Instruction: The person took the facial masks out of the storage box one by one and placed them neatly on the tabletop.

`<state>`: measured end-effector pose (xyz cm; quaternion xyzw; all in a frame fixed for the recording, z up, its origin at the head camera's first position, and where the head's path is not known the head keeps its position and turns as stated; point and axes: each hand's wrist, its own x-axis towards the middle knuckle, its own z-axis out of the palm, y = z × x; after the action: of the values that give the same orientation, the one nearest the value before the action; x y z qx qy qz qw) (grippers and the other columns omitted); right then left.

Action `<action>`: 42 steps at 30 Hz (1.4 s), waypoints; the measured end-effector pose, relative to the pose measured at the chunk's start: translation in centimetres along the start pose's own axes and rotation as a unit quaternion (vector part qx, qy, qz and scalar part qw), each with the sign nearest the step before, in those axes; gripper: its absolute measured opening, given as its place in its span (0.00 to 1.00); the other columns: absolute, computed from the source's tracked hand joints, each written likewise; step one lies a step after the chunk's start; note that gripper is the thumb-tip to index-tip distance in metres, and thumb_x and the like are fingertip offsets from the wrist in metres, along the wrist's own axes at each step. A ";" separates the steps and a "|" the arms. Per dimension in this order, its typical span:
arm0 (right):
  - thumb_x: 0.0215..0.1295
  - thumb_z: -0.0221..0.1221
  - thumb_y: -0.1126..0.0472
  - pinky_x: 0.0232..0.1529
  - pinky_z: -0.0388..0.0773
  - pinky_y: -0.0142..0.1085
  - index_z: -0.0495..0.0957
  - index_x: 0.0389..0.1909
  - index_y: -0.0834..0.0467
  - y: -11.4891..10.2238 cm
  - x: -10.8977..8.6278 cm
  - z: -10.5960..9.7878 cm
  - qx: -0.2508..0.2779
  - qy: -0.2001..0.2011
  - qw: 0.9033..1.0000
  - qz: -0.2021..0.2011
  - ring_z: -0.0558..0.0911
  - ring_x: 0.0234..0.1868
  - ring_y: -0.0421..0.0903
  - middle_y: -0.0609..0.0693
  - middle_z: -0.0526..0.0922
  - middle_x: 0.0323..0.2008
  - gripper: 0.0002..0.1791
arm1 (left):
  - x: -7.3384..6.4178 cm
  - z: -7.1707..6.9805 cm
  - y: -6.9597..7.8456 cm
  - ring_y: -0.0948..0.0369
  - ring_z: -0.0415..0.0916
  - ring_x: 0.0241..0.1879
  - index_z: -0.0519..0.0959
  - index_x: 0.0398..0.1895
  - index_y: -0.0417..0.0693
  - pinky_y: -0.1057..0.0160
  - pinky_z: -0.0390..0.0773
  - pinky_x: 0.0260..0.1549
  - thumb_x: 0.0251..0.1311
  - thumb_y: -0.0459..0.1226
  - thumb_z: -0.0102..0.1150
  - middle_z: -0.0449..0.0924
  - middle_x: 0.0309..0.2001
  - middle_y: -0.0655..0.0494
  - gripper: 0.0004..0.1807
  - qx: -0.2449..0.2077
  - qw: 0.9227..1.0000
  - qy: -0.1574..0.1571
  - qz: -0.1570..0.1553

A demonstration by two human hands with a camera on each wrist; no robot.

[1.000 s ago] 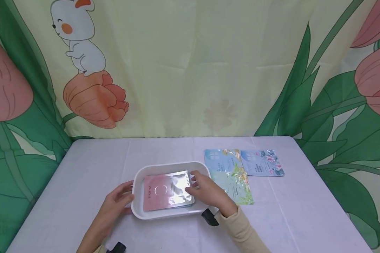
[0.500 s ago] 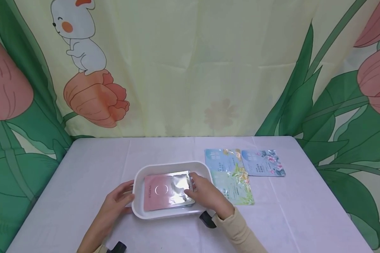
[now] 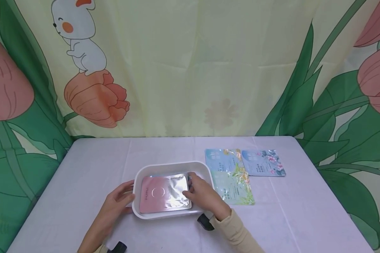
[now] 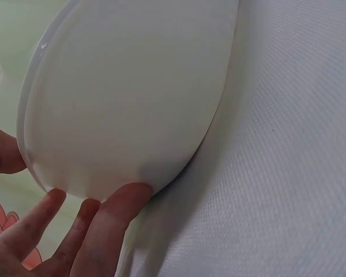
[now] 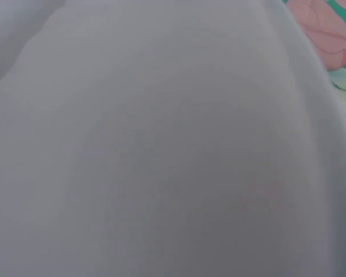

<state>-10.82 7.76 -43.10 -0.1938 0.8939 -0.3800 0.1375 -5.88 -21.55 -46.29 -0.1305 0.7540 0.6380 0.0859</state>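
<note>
Head view: white tray [image 3: 158, 216] on the white worktop [image 3: 98, 168], pink-and-silver packet [image 3: 165, 193] lying flat inside it, label ring up; can't tell if more lies underneath. Left hand [image 3: 118, 199] is at the tray's left end, loosely spread, thumb and fingertips against the outside wall. Right hand [image 3: 206, 195] reaches in over the right end and pinches the packet's right edge, thumb on top; far fingers partly hidden. That hand and its beige sleeve [image 3: 237, 230] cover part of the tray's right end. Right of the tray: blue packet [image 3: 221, 160], flowery blue packet [image 3: 262, 163] just beside it, green packet [image 3: 234, 189] nearer the person, its left side partly covered by tray and hand. Black wrist cameras [image 3: 205, 222] at both cuffs; printed curtain [image 3: 164, 88] with rabbit and tulips behind. Left wrist view: tray's rounded end close up, fingertips touching its wall, worktop cloth alongside. Right wrist view: blurred pale surface nearly fills it, can't tell what; bit of pink and green print upper right.
</note>
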 end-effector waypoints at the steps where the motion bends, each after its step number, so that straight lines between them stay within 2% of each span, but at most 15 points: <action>1: 0.64 0.63 0.64 0.35 0.76 0.35 0.62 0.64 0.73 0.0 0.0 0.0 0.005 -0.001 1.000 -0.005 0.78 0.35 0.43 0.55 0.80 0.39 0.33 | 0.0 0.0 0.0 0.57 0.76 0.58 0.66 0.71 0.49 0.61 0.85 0.39 0.66 0.37 0.60 0.69 0.67 0.44 0.30 0.000 1.000 0.000 0.000; 6: 0.63 0.61 0.69 0.37 0.78 0.38 0.64 0.61 0.74 0.1 0.2 0.3 0.024 -0.003 0.999 -0.036 0.81 0.37 0.47 0.57 0.81 0.38 0.27 | -0.1 -0.1 -0.1 0.70 0.77 0.51 0.66 0.71 0.49 0.61 0.85 0.39 0.66 0.37 0.60 0.69 0.68 0.44 0.30 -0.011 1.000 -0.003 -0.002; 10: 0.64 0.59 0.71 0.38 0.79 0.41 0.65 0.61 0.73 -0.1 0.3 0.3 0.017 -0.002 0.999 -0.046 0.82 0.38 0.51 0.59 0.81 0.41 0.25 | -0.1 -0.2 -0.1 0.76 0.76 0.49 0.66 0.71 0.48 0.60 0.85 0.39 0.66 0.37 0.60 0.68 0.68 0.44 0.31 -0.019 1.000 -0.009 0.004; 15: 0.65 0.57 0.73 0.37 0.81 0.43 0.64 0.62 0.73 -0.3 0.3 0.3 0.019 0.000 0.998 -0.053 0.83 0.39 0.53 0.62 0.81 0.43 0.26 | -0.1 -0.2 -0.1 0.72 0.77 0.51 0.66 0.71 0.49 0.61 0.85 0.39 0.66 0.37 0.60 0.68 0.68 0.45 0.30 -0.015 1.000 -0.007 0.002; 22: 0.64 0.56 0.76 0.33 0.79 0.36 0.66 0.61 0.72 -0.3 0.2 0.2 0.023 0.029 0.997 -0.071 0.84 0.37 0.52 0.61 0.82 0.41 0.24 | 0.0 0.0 0.0 0.52 0.73 0.62 0.66 0.71 0.50 0.61 0.84 0.39 0.65 0.39 0.61 0.68 0.68 0.44 0.31 0.000 1.000 -0.001 -0.001; 30: 0.66 0.54 0.75 0.35 0.81 0.35 0.67 0.64 0.68 -0.3 0.1 -0.2 0.049 0.035 0.996 -0.062 0.85 0.39 0.52 0.61 0.82 0.44 0.24 | 0.1 -0.1 0.0 0.54 0.75 0.60 0.66 0.71 0.50 0.61 0.84 0.38 0.65 0.40 0.61 0.69 0.67 0.45 0.31 0.005 1.000 -0.003 0.003; 38: 0.67 0.51 0.75 0.27 0.82 0.31 0.67 0.65 0.65 -0.8 -0.5 -1.1 0.096 0.041 0.992 -0.066 0.84 0.42 0.53 0.62 0.80 0.47 0.25 | 0.2 -0.2 -0.1 0.60 0.77 0.56 0.66 0.70 0.49 0.61 0.84 0.38 0.65 0.39 0.62 0.69 0.66 0.45 0.31 -0.002 1.000 -0.001 0.003; 42: 0.69 0.52 0.75 0.26 0.83 0.34 0.67 0.67 0.63 -1.0 -0.9 -1.8 0.128 0.037 0.990 -0.053 0.84 0.43 0.52 0.62 0.79 0.49 0.25 | 0.1 -0.2 0.0 0.57 0.76 0.58 0.66 0.70 0.49 0.60 0.84 0.38 0.65 0.39 0.62 0.69 0.67 0.44 0.31 -0.001 1.000 -0.003 0.004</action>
<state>-10.50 8.64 -41.05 -0.2068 0.8308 -0.5054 0.1077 -5.98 -21.71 -46.32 -0.1261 0.7536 0.6394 0.0856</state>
